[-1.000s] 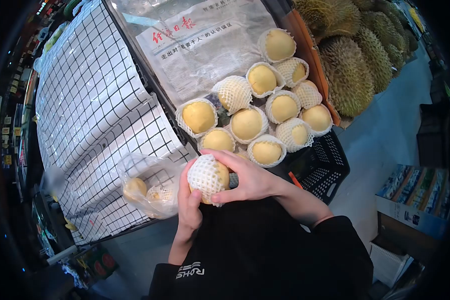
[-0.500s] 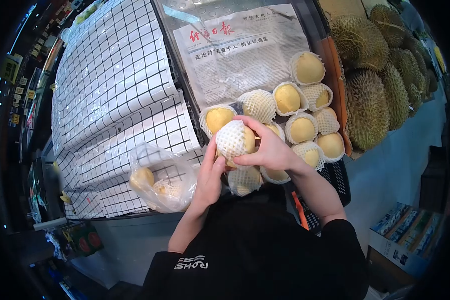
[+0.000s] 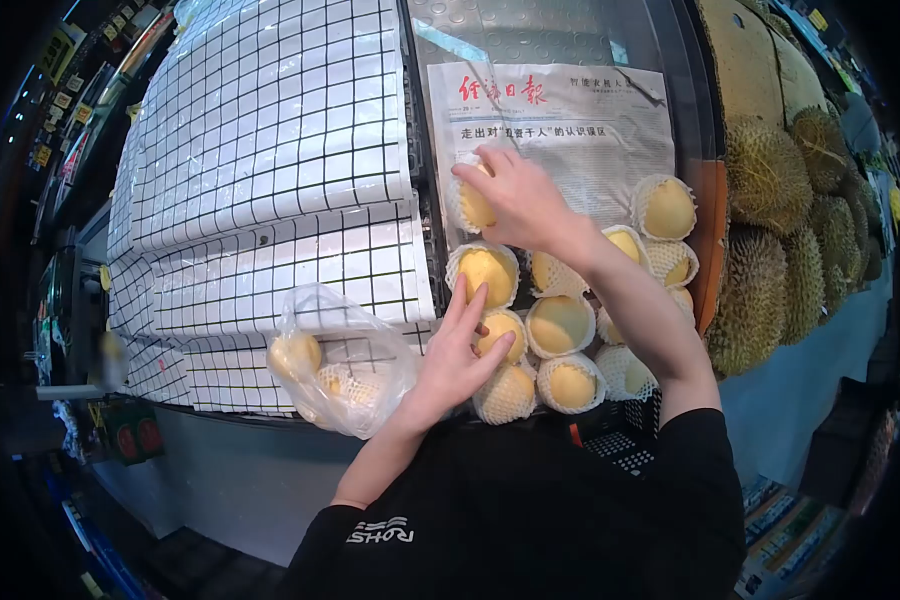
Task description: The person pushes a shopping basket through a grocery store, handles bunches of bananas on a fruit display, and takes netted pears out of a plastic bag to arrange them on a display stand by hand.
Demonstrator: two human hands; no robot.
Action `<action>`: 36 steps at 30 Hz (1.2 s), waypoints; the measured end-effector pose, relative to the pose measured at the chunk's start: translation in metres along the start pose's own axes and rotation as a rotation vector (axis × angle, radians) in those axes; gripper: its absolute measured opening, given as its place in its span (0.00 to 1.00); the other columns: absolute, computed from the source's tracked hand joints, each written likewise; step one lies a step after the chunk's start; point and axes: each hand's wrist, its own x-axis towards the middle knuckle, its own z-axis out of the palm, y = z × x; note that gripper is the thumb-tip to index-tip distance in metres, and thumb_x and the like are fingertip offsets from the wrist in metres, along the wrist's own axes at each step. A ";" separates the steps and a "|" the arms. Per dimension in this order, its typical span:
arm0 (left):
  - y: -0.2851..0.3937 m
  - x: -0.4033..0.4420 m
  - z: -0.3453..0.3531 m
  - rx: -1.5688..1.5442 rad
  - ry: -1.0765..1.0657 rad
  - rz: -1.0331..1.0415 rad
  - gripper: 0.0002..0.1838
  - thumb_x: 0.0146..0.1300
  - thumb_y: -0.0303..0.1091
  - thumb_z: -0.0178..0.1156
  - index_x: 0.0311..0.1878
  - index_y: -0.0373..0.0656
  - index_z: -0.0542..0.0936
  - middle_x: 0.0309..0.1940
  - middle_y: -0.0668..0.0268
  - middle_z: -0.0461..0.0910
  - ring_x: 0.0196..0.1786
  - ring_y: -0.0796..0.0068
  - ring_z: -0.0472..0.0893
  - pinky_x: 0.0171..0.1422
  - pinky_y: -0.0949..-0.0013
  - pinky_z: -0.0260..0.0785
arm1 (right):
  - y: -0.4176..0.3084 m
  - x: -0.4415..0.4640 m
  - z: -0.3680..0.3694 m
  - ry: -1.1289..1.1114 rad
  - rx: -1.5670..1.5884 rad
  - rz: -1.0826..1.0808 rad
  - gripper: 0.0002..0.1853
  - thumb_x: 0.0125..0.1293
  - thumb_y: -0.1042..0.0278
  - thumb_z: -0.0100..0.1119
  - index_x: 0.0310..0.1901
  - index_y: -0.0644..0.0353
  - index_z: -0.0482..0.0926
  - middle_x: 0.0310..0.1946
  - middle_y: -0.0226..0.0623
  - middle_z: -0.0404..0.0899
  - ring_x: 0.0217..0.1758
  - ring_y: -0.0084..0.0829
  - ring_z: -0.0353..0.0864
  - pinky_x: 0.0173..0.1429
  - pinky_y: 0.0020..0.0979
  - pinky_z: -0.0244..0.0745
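My right hand (image 3: 526, 200) is closed round a yellow fruit in a white foam net (image 3: 474, 205), at the left edge of the newspaper (image 3: 590, 150). Below it, my left hand (image 3: 457, 358) has its fingers spread, touching or just over the netted fruits at the left of the group; whether it grips one, I cannot tell, but its fingers are apart. Near its fingertips lies a yellow fruit (image 3: 487, 277). Several more netted fruits, such as one at the front (image 3: 572, 384), sit close together, partly hidden by my right forearm.
A clear plastic bag (image 3: 385, 352) with fruits in it lies on the white checked sheet (image 3: 270, 120) at the left. Durians (image 3: 745, 300) are piled at the right, beyond an orange-brown edge (image 3: 710, 250). A black basket (image 3: 620, 450) is near my body.
Both hands held one netted fruit together before. My right hand has moved up with a netted fruit to the newspaper's left edge; my left hand has come away with fingers spread. The view has shifted.
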 end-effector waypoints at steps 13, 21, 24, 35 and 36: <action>-0.011 -0.001 0.000 0.198 0.065 0.110 0.37 0.60 0.42 0.69 0.70 0.36 0.69 0.74 0.43 0.59 0.42 0.67 0.84 0.38 0.71 0.78 | 0.006 0.001 -0.002 -0.243 0.343 0.001 0.52 0.44 0.57 0.80 0.73 0.54 0.63 0.65 0.52 0.66 0.68 0.52 0.66 0.70 0.43 0.66; -0.005 -0.008 0.000 0.221 0.069 0.114 0.38 0.60 0.42 0.69 0.71 0.38 0.69 0.74 0.42 0.59 0.45 0.65 0.84 0.42 0.69 0.78 | -0.003 -0.011 0.010 -0.134 0.324 0.035 0.56 0.45 0.54 0.80 0.74 0.60 0.58 0.68 0.52 0.63 0.71 0.52 0.64 0.72 0.43 0.63; 0.006 -0.019 -0.004 0.230 0.111 0.217 0.38 0.60 0.41 0.70 0.70 0.38 0.69 0.74 0.42 0.58 0.52 0.61 0.83 0.50 0.66 0.78 | -0.007 -0.012 0.006 -0.143 0.392 0.101 0.56 0.46 0.54 0.79 0.74 0.61 0.57 0.72 0.54 0.60 0.74 0.50 0.61 0.74 0.42 0.61; 0.014 -0.099 -0.073 -0.233 0.007 0.343 0.27 0.58 0.26 0.68 0.62 0.34 0.77 0.60 0.50 0.79 0.53 0.62 0.84 0.55 0.69 0.77 | -0.083 -0.031 0.001 0.226 0.609 0.342 0.17 0.65 0.69 0.65 0.54 0.65 0.81 0.49 0.46 0.84 0.54 0.38 0.83 0.59 0.33 0.75; 0.004 -0.111 -0.081 -0.291 0.044 0.432 0.24 0.58 0.27 0.68 0.58 0.32 0.78 0.55 0.49 0.81 0.49 0.62 0.86 0.52 0.67 0.78 | -0.098 -0.034 0.002 0.189 0.645 0.295 0.13 0.65 0.71 0.64 0.50 0.65 0.82 0.45 0.44 0.85 0.50 0.36 0.85 0.55 0.32 0.76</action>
